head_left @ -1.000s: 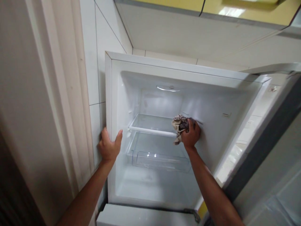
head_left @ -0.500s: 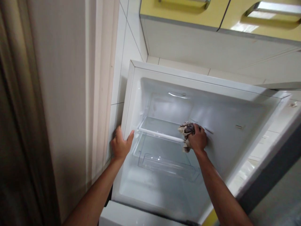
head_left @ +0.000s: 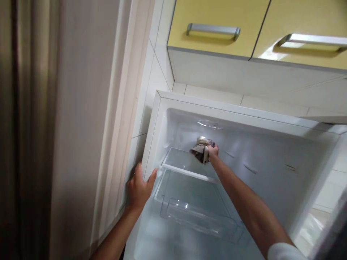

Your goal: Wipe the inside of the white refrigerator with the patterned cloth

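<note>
An open white refrigerator [head_left: 230, 108] fills the middle of the head view. My right hand [head_left: 213, 151] reaches deep inside it, closed on a bunched, patterned cloth [head_left: 200, 151] near the back wall, above the upper glass shelf [head_left: 177, 159]. My left hand [head_left: 141, 188] grips the refrigerator's left side edge, its thumb on the front face and its fingers along the outer side, partly hidden. Below the shelf sits a clear plastic tray or drawer [head_left: 195, 216].
Yellow cabinets [head_left: 211, 14] with metal handles [head_left: 213, 30] hang above the refrigerator. A pale door frame [head_left: 121, 108] and white wall tiles [head_left: 149, 83] stand close on the left. At the lower right is a dark, blurred edge [head_left: 333, 231].
My right hand has carried the cloth leftward and deeper, toward the back wall. My left hand stays on the side edge. The view has tilted up, showing more of the cabinets.
</note>
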